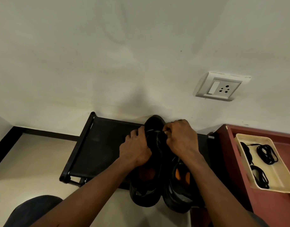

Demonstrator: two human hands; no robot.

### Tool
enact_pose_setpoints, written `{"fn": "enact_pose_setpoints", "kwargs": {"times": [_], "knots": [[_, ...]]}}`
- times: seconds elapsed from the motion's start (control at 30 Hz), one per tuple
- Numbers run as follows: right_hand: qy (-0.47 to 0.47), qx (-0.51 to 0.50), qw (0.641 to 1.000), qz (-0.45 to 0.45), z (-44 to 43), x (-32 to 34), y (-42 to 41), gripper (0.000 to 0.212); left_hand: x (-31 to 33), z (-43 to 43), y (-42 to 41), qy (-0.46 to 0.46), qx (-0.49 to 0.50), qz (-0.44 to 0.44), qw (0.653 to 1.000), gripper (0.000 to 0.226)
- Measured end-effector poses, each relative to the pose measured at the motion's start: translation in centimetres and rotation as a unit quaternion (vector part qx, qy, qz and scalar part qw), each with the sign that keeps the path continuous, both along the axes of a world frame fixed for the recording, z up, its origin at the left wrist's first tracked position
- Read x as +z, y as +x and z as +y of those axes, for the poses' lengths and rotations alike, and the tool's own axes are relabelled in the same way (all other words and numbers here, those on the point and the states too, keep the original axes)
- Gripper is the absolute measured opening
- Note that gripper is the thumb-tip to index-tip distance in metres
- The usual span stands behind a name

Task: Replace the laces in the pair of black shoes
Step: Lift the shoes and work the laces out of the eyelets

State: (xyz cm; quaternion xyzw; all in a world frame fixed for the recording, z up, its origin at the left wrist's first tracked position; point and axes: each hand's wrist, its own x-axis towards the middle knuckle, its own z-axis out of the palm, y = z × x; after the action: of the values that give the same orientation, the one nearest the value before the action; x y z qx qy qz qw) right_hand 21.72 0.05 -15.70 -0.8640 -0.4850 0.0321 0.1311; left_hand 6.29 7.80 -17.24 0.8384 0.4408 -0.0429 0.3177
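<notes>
I see the left hand (135, 148) curled around the black sports shoe (155, 123) on the black fabric rack (100, 145); the right hand (182, 140) pinches its upper, fingertips together.

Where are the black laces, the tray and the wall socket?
black laces (267, 154): head view, middle of the coiled bundle.
tray (279, 176): head view, bare cream floor.
wall socket (222, 87): head view, centre of its faceplate.
</notes>
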Motion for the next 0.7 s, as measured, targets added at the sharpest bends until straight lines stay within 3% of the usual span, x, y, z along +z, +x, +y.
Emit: {"fn": "enact_pose_setpoints", "kwargs": {"times": [0.2, 0.43, 0.5, 0.63, 0.7], "knots": [[0.023, -0.077, 0.997, -0.018, -0.4, 0.7, 1.2, 0.025, -0.2, 0.2, -0.2, 0.002, 0.005, 0.005, 1.000, 0.082], [0.115, -0.206, 0.971, -0.030, -2.1, 2.1, 4.7, 0.026, -0.4, 0.2, -0.2, 0.000, 0.009, 0.002, 1.000, 0.081], [0.100, -0.171, 0.980, -0.025, -2.0, 1.8, 4.6, 0.027, -0.4, 0.1, -0.1, 0.003, 0.010, 0.004, 1.000, 0.081], [0.028, 0.023, 0.998, 0.057, -1.1, 1.1, 2.6, 0.044, -0.3, -0.1, 0.0, 0.004, 0.007, 0.003, 1.000, 0.081], [-0.006, 0.080, 0.995, 0.052, -0.6, 0.5, 1.7, 0.040, -0.3, -0.2, 0.0, 0.004, 0.002, 0.000, 1.000, 0.080]]}}
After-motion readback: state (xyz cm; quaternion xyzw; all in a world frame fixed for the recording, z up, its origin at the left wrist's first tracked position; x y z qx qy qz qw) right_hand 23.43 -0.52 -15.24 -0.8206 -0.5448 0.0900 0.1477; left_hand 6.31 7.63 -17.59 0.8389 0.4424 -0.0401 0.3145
